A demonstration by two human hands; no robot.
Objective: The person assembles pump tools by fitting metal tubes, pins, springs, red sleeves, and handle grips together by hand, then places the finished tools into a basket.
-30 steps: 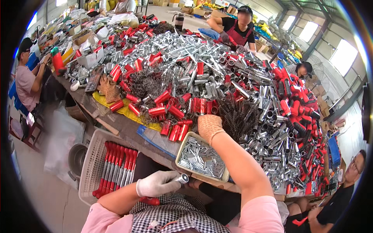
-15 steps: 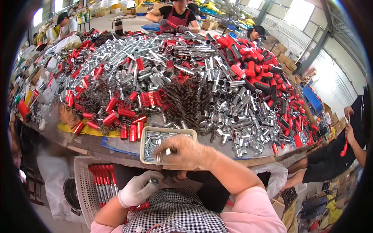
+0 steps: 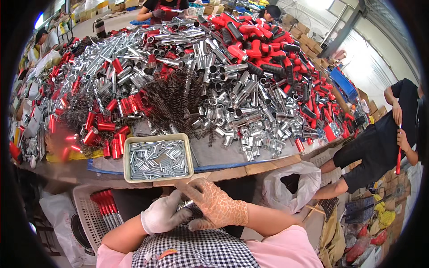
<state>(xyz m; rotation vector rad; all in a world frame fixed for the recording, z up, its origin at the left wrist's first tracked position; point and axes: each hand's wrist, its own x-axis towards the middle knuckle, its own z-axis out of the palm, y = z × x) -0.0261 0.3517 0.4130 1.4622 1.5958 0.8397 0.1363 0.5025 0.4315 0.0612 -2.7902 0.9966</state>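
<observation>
Close to my checkered apron, my left hand in a white glove with greyish fingers is closed around a chrome metal tube. Only a short shiny piece of it shows between the hands. My right hand, in an orange-patterned glove, curls over the tube from the right, its thumb low. Whatever lies between its fingers is hidden. Just beyond both hands, a cream tray of small silvery pins rests on the table edge.
Across the table spread heaps of chrome tubes, dark springs, red sleeves and red-and-black handles. Below left stands a basket of red-handled tools; a white bag hangs right. A person stands right; others work behind.
My right hand has come back from the pin tray to the tube at my left hand. The view has shifted, so the table heaps appear farther left. The red part under my left hand is hidden now.
</observation>
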